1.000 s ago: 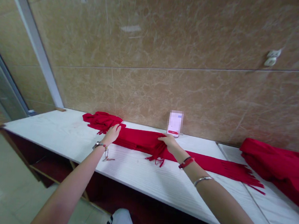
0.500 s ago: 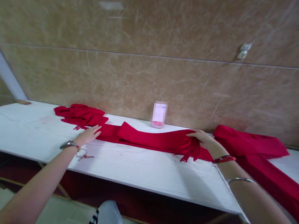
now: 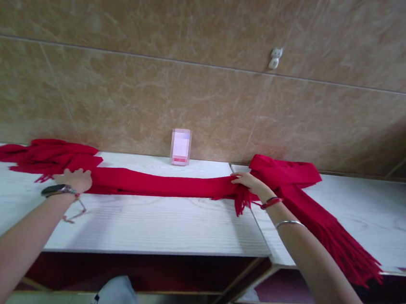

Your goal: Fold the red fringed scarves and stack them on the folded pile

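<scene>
A long red scarf (image 3: pixel 163 185), folded into a narrow strip, lies across the white tabletop (image 3: pixel 152 224). At its left end, my left hand (image 3: pixel 74 180) rests on the cloth, palm down with fingers spread. Farther right, my right hand (image 3: pixel 250 182) pinches the fringed end of the strip, the tassels hanging below the fingers. A crumpled red scarf (image 3: pixel 61 154) sits just beyond my left hand. Past my right hand, another red scarf (image 3: pixel 288 173) lies bent, its fringe spreading toward the front edge.
A phone-like upright object (image 3: pixel 180 147), blurred out, leans on the tan tiled wall (image 3: pixel 135 101). A small white cat-shaped piece (image 3: pixel 275 58) is fixed to the wall. Two tabletops meet at a seam near my right hand. Shelf compartments (image 3: pixel 147 272) lie open below the front edge.
The view has shifted rightward. The raised fold in the middle of the strip now lies flat, and the strip looks longer and straighter between my hands. My right hand keeps its grip on the fringed end.
</scene>
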A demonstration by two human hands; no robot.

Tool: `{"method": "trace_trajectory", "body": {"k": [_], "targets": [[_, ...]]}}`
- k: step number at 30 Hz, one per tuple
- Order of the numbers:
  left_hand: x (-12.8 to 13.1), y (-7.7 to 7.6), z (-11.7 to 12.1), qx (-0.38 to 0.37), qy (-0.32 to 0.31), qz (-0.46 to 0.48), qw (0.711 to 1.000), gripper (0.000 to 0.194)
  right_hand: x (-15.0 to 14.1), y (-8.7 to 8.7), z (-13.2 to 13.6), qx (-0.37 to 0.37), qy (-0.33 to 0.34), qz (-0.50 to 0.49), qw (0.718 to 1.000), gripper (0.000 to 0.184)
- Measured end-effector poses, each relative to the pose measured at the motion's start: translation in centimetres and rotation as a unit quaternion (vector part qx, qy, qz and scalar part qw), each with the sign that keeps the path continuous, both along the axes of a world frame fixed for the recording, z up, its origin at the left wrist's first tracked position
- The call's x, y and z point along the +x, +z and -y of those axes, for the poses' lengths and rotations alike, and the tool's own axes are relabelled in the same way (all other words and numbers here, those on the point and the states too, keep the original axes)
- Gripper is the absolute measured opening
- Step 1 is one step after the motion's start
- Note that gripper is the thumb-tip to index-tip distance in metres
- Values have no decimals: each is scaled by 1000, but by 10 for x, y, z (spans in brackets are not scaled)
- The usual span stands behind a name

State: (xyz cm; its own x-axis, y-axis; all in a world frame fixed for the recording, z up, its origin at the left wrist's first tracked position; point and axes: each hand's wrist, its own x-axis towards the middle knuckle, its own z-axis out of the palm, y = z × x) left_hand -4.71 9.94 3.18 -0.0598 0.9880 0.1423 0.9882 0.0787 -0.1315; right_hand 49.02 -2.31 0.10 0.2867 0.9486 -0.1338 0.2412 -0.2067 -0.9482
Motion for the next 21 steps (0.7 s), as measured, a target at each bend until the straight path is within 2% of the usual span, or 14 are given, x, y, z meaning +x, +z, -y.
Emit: {"method": "trace_trajectory", "body": {"k": [1, 2, 5, 7, 9, 12, 14, 16, 18, 21], "targets": [[14, 5, 5, 1, 24, -9, 1000, 41, 0, -2, 1, -8, 8, -6, 1000, 33], [31, 10, 9, 12, 12, -17, 1000, 42, -1, -3, 3, -16, 17, -13, 1000, 38], [95, 14, 24, 49, -169, -41, 983, 42, -1, -3, 9, -35, 48, -39, 997, 55], [142, 8, 33, 27, -332, -23, 943, 45, 3, 1, 12, -41, 67, -56, 995, 62], [181, -6, 39, 0, -432, 19, 902, 48, 11, 8, 15, -52, 85, -57, 993, 64], [212, -33, 41, -64, -455, 40, 887, 51, 28, 19, 17, -69, 100, 17, 992, 65], [214, -50, 38, -65, -450, 46, 890, 50, 38, 23, 19, -61, 92, 130, 985, 62], [210, -61, 34, -48, -450, 51, 891, 49, 44, 24, 21, -31, 79, 260, 962, 57], [205, -65, 30, -37, -449, 53, 891, 49, 44, 22, 23, 6, 77, 351, 933, 56], [209, -58, 29, -58, -433, 48, 898, 48, 29, 19, 24, 58, 115, 399, 908, 56]]}}
